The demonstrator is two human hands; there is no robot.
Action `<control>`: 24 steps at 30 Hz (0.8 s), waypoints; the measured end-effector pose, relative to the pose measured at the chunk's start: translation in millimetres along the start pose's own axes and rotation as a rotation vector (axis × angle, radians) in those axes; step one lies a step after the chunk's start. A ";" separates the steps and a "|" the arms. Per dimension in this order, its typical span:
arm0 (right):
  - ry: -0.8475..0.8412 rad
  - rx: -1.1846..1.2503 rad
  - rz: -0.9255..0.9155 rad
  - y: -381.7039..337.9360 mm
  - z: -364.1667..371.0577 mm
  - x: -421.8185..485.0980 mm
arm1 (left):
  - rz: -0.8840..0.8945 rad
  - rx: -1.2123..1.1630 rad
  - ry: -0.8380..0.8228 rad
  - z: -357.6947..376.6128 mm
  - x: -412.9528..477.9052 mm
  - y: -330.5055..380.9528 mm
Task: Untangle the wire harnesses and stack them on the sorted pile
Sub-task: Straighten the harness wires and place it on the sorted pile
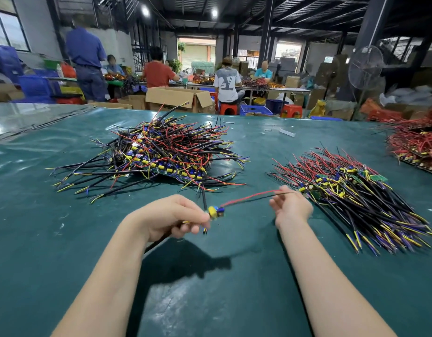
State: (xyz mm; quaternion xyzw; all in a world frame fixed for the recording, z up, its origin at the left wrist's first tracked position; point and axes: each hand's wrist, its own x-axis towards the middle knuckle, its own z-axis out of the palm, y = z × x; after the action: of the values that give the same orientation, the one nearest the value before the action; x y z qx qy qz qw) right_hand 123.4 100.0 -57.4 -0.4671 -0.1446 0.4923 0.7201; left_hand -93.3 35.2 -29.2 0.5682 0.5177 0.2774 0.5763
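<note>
Though a large tangled multicoloured wire heap is left, one red-and-black harness is pinched by left hand and right hand beside the sorted pile.

Lit brightly from two ceiling lamps and a blown-out doorway beyond the far edge of the table, with pale glare at its far left corner, a dark shadow near the front edge, a motion-blurred right hand, bowed margins.
</note>
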 end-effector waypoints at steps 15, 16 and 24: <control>-0.397 -0.890 -0.658 12.2 43.8 -67.9 | 0.482 0.067 0.606 57.7 32.2 -4.6; -0.357 -0.898 -0.672 5.3 43.8 -65.9 | 0.509 0.082 0.502 61.9 32.1 -3.5; -0.154 -1.081 -0.957 -98.7 54.1 -10.6 | 0.447 -0.008 0.353 65.5 44.4 -14.8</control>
State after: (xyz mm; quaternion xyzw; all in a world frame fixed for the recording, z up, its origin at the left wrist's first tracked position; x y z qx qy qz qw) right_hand 138.9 111.9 53.9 -0.6072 -0.6067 0.0147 0.5128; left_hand -23.8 48.5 -67.6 0.6091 0.4707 0.4942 0.4040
